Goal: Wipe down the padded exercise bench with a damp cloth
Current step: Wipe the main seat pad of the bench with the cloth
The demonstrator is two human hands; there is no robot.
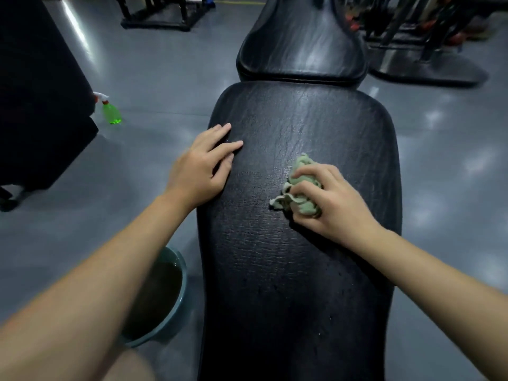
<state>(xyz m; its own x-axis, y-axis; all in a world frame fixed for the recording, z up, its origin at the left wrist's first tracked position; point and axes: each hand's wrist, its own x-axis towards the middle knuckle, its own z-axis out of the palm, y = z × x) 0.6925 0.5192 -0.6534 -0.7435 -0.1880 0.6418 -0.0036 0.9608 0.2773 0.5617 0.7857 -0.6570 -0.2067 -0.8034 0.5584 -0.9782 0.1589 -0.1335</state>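
Now, right hand [332, 202]: my fingers curled round the bunched cloth [302, 163], pressing it onto the bench [302, 270].
Cloth: mid-pad, just right of the centreline.
Left hand [200, 166]: flat, fingers straight, resting on the pad's left edge, level with the cloth.
Long axis: runs straight away from me, toward the far pad [299, 45].
Next stroke (my judgement): push away along that axis; right hand does it.
Bucket [181, 270]: on floor, my left.
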